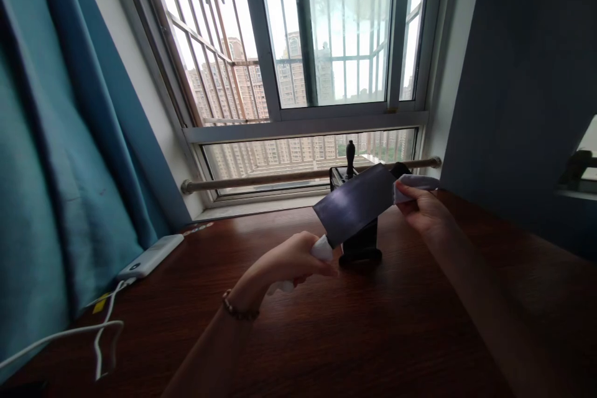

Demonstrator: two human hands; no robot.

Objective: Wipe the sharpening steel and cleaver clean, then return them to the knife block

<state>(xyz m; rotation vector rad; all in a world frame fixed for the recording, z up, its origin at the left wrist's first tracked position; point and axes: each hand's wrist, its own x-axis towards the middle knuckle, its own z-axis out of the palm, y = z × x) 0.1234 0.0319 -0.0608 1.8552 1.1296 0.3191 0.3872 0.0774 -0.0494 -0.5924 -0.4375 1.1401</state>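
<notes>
Left hand [291, 261] grips cleaver [357, 204] (long axis rising up-right); right hand [422, 208] pinches cloth [416, 182].

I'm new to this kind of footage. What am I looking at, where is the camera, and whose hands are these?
There is no machine here. One camera sits on a person's head and looks forward and down, so both arms reaching in from the bottom are the wearer's own. The left hand is closed around the white handle of a cleaver, whose broad dark blade slants up to the right. The right hand pinches a white cloth at the far end of the blade. Just behind the blade a black knife block stands on a dark wooden table. At the table's left lie a white power bank and a white cable. Beyond are a blue curtain and a barred window.
</notes>
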